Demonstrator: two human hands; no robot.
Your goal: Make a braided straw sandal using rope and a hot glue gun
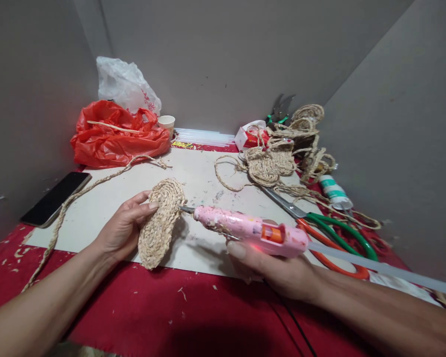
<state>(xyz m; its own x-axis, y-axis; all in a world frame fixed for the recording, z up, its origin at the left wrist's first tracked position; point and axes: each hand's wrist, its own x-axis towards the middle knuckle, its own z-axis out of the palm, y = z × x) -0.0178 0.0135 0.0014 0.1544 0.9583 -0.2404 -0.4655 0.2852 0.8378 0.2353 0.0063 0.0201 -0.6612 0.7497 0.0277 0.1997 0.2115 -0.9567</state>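
Observation:
My left hand (124, 223) grips an oval sole of coiled, braided straw cord (159, 223), thumb on its upper face, tilted above the white board (204, 173). In my right hand (271, 267) is a pink hot glue gun (238, 225) with an orange part inside and a long clear glue stick (386, 270) out of its back. The gun's metal nozzle meets or nearly meets the sole's right edge. A loose braided cord (65, 203) lies to the left of my left hand.
A black phone (55, 198), a red plastic bag (119, 141) and a paper cup (166, 124) stand left and behind. Big scissors (297, 210) with green and orange handles lie right, near woven straw pieces (271, 163). Clear glue sticks (204, 136) lie along the back. Grey walls enclose three sides.

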